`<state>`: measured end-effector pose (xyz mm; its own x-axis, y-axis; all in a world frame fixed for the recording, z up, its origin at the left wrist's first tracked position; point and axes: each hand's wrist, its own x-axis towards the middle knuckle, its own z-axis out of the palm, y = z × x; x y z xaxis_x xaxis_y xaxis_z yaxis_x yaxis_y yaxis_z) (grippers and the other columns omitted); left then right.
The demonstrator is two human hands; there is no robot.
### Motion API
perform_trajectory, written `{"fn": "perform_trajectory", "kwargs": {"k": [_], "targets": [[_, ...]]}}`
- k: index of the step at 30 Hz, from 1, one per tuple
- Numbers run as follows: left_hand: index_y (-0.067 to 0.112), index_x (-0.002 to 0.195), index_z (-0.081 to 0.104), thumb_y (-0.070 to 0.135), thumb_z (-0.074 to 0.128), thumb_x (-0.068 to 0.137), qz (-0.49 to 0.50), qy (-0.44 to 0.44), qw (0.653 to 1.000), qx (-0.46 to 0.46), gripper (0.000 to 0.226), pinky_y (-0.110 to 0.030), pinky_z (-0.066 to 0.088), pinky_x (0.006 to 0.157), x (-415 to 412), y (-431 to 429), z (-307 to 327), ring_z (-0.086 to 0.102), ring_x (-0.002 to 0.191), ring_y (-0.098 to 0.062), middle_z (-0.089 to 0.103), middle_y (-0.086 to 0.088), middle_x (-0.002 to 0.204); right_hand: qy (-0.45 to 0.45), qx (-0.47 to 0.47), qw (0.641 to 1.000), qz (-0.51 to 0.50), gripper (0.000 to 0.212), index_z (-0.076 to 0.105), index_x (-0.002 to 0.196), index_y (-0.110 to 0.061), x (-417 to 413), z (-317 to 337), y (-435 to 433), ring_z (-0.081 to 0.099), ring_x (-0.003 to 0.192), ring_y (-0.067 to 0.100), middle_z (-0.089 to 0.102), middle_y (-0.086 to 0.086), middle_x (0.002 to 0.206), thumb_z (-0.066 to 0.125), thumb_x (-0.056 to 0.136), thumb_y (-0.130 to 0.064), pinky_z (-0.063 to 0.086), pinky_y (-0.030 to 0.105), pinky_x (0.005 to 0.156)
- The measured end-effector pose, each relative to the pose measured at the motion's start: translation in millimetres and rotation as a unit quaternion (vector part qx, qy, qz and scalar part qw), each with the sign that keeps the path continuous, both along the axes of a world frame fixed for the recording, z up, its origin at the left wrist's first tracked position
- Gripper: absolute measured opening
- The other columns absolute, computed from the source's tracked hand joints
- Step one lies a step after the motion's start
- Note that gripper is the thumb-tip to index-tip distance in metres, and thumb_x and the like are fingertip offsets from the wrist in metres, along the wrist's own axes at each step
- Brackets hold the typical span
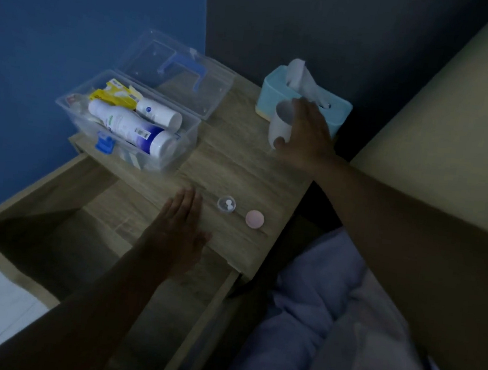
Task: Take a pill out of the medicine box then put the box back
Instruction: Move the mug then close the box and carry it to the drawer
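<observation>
A clear plastic medicine box stands open at the back left of the wooden nightstand, its lid with a blue handle folded back. White bottles and a yellow packet lie inside. A small clear pill container holding two white pills sits near the front edge, with its pink cap beside it. My left hand hovers flat and empty just left of the container. My right hand wraps around a white cup at the back right.
A light blue tissue box stands behind the cup. The nightstand's drawer is pulled open below my left arm. A blue wall is at left, a beige headboard at right, and bedding lies at lower right.
</observation>
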<state>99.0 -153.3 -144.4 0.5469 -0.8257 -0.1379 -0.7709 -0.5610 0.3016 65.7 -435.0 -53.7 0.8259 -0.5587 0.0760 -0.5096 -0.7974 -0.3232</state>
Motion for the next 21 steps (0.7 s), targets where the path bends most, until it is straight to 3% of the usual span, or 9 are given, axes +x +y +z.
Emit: {"fn": "perform_trajectory", "kwargs": {"k": [2,5,9,14,16,21], "targets": [[0.005,0.155,0.006,0.049,0.040,0.095,-0.002,0.002,1.000,-0.004,0.082,-0.041,0.009,0.124,0.7,0.8,-0.7,0.003,0.152,-0.029,0.003,-0.017,0.164,0.048,-0.013,0.999,0.005,0.096,0.009,0.157,-0.003,9.4,-0.6,-9.8,0.009,0.153,0.033,0.013,0.017,0.164,0.068,0.087,-0.032,0.012,0.046,0.124],[0.004,0.155,0.007,0.049,0.043,0.094,-0.002,0.009,1.000,-0.010,0.083,-0.044,0.013,0.123,2.4,-0.1,-2.7,0.005,0.152,-0.030,0.004,-0.018,0.164,0.082,-0.035,0.996,0.016,0.098,0.012,0.156,-0.002,16.9,-4.9,-18.9,0.017,0.151,0.032,0.019,0.017,0.162,0.072,0.084,-0.031,0.015,0.045,0.123],[0.006,0.155,0.004,0.052,0.041,0.094,-0.005,0.013,1.000,-0.003,0.085,-0.044,0.013,0.123,4.3,-0.9,-4.0,0.002,0.152,-0.028,0.001,-0.016,0.164,0.080,-0.047,0.996,0.002,0.094,0.022,0.153,-0.002,22.4,-8.9,-23.0,0.027,0.146,0.030,0.028,0.015,0.158,0.077,0.079,-0.016,0.021,0.040,0.121],[0.005,0.154,0.011,0.051,0.043,0.093,-0.003,0.004,1.000,-0.016,0.083,-0.044,0.015,0.123,4.3,0.6,-6.2,0.008,0.151,-0.029,0.008,-0.018,0.163,0.110,-0.044,0.993,-0.018,0.105,0.012,0.157,-0.007,29.4,-5.0,-28.7,0.013,0.152,0.031,0.012,0.013,0.165,0.079,0.077,-0.006,0.015,0.042,0.124],[0.005,0.154,0.013,0.051,0.043,0.093,-0.003,-0.002,1.000,-0.020,0.083,-0.044,0.016,0.123,4.1,0.4,-7.6,0.009,0.151,-0.029,0.010,-0.018,0.163,0.133,-0.052,0.990,-0.014,0.108,0.012,0.157,-0.004,33.4,-1.3,-29.2,0.017,0.151,0.031,0.017,0.015,0.164,0.082,0.074,-0.007,0.016,0.043,0.123],[0.005,0.155,0.011,0.052,0.039,0.095,0.009,-0.013,1.000,-0.018,0.081,-0.041,0.011,0.123,0.2,1.3,-8.0,0.006,0.152,-0.028,0.008,-0.016,0.164,0.124,-0.126,0.984,0.007,0.088,0.043,0.139,-0.007,33.8,11.9,-11.9,0.042,0.129,0.035,0.041,0.015,0.143,0.085,0.062,-0.008,0.041,0.046,0.103]]}}
